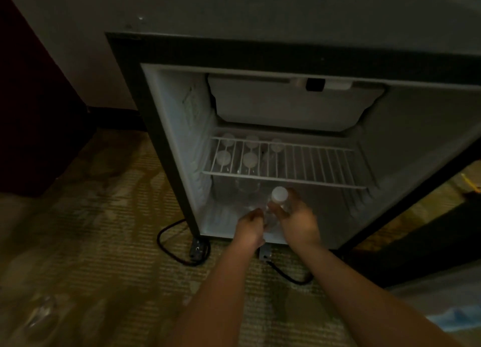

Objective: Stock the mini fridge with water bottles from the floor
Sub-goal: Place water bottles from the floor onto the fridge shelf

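Inside mini fridge, bottle between fingers

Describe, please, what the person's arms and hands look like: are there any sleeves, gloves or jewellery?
The left hand and right hand are bare, ungloved. The left forearm and right forearm show no sleeve up to the frame's edge. No watch or bracelet shows; the picture is too dim to tell rings.

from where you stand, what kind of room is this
Probably a hotel room or bedroom: a small black mini fridge stands open on patterned tan carpet against a pale plain wall, with a black power cord trailing on the floor.
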### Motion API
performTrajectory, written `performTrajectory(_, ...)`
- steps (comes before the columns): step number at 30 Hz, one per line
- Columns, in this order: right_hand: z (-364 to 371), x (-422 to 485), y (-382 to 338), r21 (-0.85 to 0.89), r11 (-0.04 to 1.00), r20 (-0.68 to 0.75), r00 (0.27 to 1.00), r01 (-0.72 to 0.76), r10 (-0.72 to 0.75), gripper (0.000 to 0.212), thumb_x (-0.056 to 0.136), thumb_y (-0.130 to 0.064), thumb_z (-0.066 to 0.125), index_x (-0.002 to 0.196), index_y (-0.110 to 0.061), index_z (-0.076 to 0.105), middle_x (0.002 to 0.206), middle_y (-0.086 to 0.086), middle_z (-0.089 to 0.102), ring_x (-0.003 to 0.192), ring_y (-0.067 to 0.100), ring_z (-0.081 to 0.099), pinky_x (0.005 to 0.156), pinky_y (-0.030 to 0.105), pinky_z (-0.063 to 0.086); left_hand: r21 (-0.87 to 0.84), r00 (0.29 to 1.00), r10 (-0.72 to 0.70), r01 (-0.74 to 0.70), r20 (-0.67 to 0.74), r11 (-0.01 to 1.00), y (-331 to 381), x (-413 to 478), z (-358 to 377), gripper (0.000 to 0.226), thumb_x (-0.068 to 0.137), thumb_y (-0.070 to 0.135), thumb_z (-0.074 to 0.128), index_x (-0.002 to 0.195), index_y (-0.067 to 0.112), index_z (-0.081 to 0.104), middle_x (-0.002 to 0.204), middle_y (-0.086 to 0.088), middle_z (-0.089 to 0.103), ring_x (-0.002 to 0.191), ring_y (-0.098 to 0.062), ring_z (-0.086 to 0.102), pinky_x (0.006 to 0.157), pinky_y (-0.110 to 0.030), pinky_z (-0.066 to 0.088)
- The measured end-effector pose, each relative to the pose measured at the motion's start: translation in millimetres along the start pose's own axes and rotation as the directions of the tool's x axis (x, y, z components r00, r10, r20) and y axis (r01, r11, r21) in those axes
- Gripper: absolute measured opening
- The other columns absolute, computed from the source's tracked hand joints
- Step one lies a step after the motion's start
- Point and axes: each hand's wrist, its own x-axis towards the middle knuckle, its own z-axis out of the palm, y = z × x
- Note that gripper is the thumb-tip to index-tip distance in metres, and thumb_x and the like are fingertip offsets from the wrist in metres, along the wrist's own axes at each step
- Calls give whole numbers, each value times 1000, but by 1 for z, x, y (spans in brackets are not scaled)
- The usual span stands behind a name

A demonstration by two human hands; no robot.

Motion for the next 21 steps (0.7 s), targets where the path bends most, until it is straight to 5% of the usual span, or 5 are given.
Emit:
performTrajectory(7,6,36,-5,54,991,7,993,-121,121,31,91,-29,58,104,-3,66,109,18,68,101,30,64,82,29,45,-143,1000,18,-17,8,990,7,15,11,38,100,20,39,136,7,45,135,-10,52,118,-25,52,94,-29,42)
performTrajectory(11,12,46,0,101,990,-33,994,-103,107,32,87,-24,64,111,-3,65,107,16,69,100,28,65,58,12,39,-195,997,76,-73,11,978,8,25,17,37,99,24,41,133,11,51,132,-10,56,119,-26,55,104,-36,45)
performTrajectory(13,16,50,4,179,983,-61,996,-50,62,43,84,-18,68,125,-10,58,115,13,67,106,26,63,67,9,38,-229,997,77,-73,8,971,13,28,19,38,100,27,40,133,14,51,130,-8,58,115,-22,57,101,-35,47)
performTrajectory(17,23,61,7,213,977,-66,998,-10,25,56,86,-12,65,138,-12,44,132,12,57,121,28,54,99,30,44,-300,994,108,-103,0,949,18,34,24,38,100,21,37,136,16,46,137,-7,52,120,-21,51,103,-37,44)
performTrajectory(21,26,67,10,236,972,-65,997,-21,37,56,87,-11,62,140,-13,42,139,11,51,127,26,49,94,19,38,-363,993,120,-117,-16,924,14,36,27,45,99,11,37,144,17,35,144,-7,44,129,-21,45,107,-39,41)
